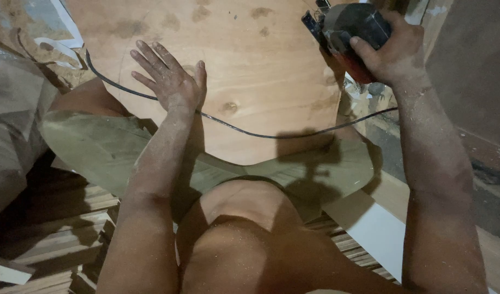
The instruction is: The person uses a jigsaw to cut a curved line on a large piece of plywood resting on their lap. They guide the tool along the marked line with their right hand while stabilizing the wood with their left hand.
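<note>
A large plywood sheet point(250, 71) with a curved near edge lies in front of me, resting over my legs. My left hand point(168, 79) presses flat on it, fingers spread, palm down. My right hand point(389, 51) grips a black and red power saw point(345, 30) at the sheet's right edge. The saw's black cord point(250, 133) runs across the plywood, passing under my left hand. Both arms are dusted with sawdust.
Stacked wooden slats point(59, 239) lie at the lower left. A white board point(375, 228) sits at the lower right beside a wooden beam. Crumpled sheeting point(15, 109) fills the left side. A dark wall panel point(473, 65) stands at the right.
</note>
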